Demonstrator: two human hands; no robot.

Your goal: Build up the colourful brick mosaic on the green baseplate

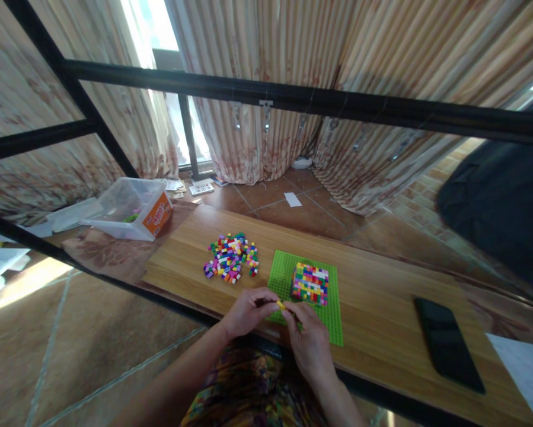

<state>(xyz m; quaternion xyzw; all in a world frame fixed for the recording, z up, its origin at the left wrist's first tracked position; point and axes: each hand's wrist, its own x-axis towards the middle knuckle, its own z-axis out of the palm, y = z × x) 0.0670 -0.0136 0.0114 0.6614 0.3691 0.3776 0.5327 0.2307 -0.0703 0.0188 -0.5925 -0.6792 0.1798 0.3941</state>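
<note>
A small yellow toy brick (281, 305) is pinched between the fingertips of both hands. My left hand (252, 309) grips it from the left, and my right hand (307, 332) closes on it from the right. Both hands are over the near part of a green studded baseplate (334, 323). Just beyond them, a multicoloured block of joined bricks (310, 283) stands on that plate. To the left lies a heap of loose small bricks (231, 256) in many colours on the wooden table.
A black phone-like slab (448, 344) lies at the right on the wooden table (377, 296). A clear plastic bin (128, 204) with an orange label stands beyond the table's left end. A black metal frame bar (293, 98) crosses above, before striped curtains (266, 53).
</note>
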